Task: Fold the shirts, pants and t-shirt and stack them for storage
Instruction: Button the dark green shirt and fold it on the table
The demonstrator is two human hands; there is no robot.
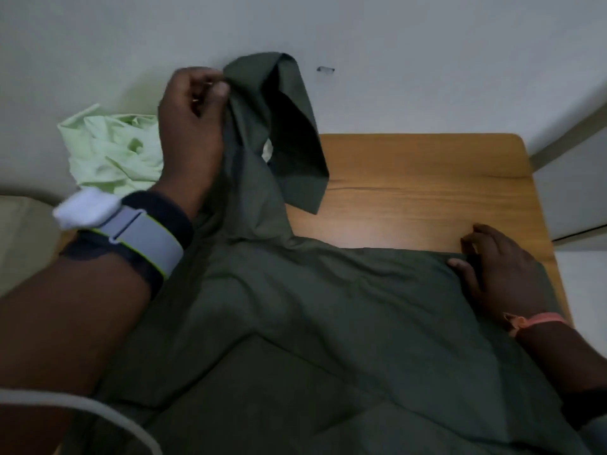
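A person's view down onto a small wooden table [427, 198] set against a pale wall. A dark olive-green shirt [295, 339] lies spread over the near part of the table, its body covering most of the surface and running out of view at the bottom. The left hand [190, 126], wearing a grey wrist strap with a white device [131, 228], is raised above the table with its fingers curled, pinching the end of one sleeve [282, 126], which hangs up and folds back down in a loose loop. The right hand [492, 267], with an orange band [538, 320] at the wrist, lies on the shirt's far edge near the table's right side; the fingers look gently bent and pressing, though whether they pinch the cloth is unclear. A crumpled light green garment [108, 149] sits at the far left, partly behind the raised hand. The likely risks: the sleeve may be twisted in the loop and land creased, and lifting it could drag the shirt body askew if the right hand's pressure eases.
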